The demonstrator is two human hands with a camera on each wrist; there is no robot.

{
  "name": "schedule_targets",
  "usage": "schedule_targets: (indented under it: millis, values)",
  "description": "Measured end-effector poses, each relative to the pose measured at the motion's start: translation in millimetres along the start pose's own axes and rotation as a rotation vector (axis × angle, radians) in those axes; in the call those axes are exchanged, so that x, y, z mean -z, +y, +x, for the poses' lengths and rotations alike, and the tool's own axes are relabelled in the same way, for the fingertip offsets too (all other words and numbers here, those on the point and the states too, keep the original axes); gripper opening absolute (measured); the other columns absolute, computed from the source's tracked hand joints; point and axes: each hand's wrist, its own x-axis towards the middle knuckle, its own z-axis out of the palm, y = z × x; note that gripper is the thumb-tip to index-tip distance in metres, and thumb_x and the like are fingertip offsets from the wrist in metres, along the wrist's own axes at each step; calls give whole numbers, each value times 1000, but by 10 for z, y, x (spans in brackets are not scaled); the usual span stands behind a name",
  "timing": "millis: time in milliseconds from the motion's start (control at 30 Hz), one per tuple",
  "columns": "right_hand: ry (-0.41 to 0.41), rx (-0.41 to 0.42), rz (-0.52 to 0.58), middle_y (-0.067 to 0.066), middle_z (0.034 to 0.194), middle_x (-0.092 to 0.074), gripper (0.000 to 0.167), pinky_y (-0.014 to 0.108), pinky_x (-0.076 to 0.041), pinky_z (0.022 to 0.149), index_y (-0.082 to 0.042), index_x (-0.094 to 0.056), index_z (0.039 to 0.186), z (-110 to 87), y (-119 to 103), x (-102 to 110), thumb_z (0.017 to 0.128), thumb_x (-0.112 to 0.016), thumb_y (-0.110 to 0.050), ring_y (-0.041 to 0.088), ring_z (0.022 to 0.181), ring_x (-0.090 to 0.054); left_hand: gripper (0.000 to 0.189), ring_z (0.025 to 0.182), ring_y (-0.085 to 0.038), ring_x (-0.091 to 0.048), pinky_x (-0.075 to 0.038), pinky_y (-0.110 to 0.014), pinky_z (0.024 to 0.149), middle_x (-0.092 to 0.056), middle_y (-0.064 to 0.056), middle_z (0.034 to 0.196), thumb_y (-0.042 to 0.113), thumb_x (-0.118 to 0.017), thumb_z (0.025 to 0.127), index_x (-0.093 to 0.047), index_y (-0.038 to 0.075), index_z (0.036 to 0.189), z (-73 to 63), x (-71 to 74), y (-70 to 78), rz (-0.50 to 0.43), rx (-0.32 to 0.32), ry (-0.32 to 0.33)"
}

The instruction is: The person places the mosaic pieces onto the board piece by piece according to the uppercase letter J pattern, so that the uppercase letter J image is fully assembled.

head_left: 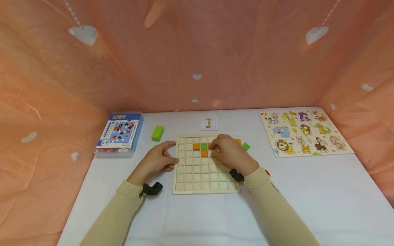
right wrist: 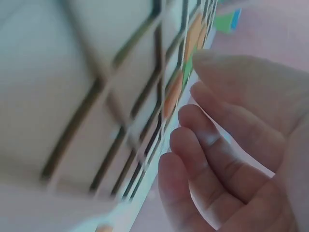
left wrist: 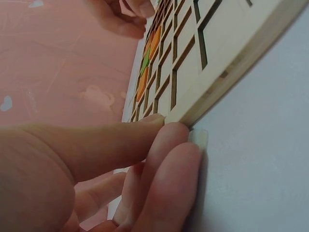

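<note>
A wooden grid board (head_left: 197, 177) lies on the white table. Toward its far side sit orange tiles (head_left: 204, 153) around a green tile (head_left: 204, 146). My left hand (head_left: 157, 159) is at the board's left edge, thumb and index finger spread and touching it, with the other fingers bent below. Over the far part of the grid is my right hand (head_left: 231, 152), fingers bent and fingertips right beside an orange tile (right wrist: 174, 96). The right wrist view shows no piece between its thumb and fingers. Part of the grid is hidden beneath this hand.
Behind the board lies a pattern card (head_left: 209, 123). A green block (head_left: 157, 133) and a boxed molecule model kit (head_left: 119, 135) are on the left. Past my right hand lie a loose green tile (head_left: 246, 146) and an animal puzzle board (head_left: 304, 133). A pink curtain (head_left: 227, 68) hangs behind.
</note>
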Motion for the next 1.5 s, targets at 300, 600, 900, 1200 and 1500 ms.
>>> schedule_targets:
  millis: [300, 600, 900, 1200, 1500]
  values:
    - [79, -158, 48, 9, 114, -73, 24, 50, -58, 102, -5, -79, 117, -305, 387, 225, 96, -79, -17, 28, 107, -69, 81, 70, -14, -73, -66, -27, 65, -67, -12, 93, 10, -84, 94, -44, 16, 165, 11, -7, -27, 4, -11, 2]
    - [78, -286, 47, 13, 125, -72, 28, 55, -57, 103, -8, -78, 122, -544, 718, 468, 99, -77, -24, 33, 115, -66, 81, 70, -15, -73, -66, -28, 66, -69, -13, 93, 11, -84, 95, -43, 16, 165, 7, -4, -29, 21, -17, 12]
    - [53, -346, 55, 15, 127, -72, 32, 58, -56, 106, -6, -76, 124, -577, 810, 502, 100, -73, -26, 36, 119, -65, 82, 69, -15, -73, -66, -29, 66, -67, -13, 93, 12, -85, 94, -44, 16, 165, -9, 9, -29, 36, -16, 10]
    - [53, -352, 65, 17, 128, -72, 30, 60, -55, 107, -5, -77, 124, -604, 836, 497, 100, -73, -24, 38, 122, -65, 81, 69, -14, -72, -65, -28, 64, -67, -12, 92, 10, -84, 95, -44, 15, 165, -6, -32, -15, 22, -14, 5]
    - [51, -334, 49, 17, 125, -73, 27, 58, -57, 103, -4, -77, 123, -575, 839, 479, 101, -72, -19, 36, 117, -67, 82, 70, -15, -73, -65, -26, 65, -67, -13, 94, 8, -84, 94, -44, 18, 165, -14, -34, -21, -2, -3, 18]
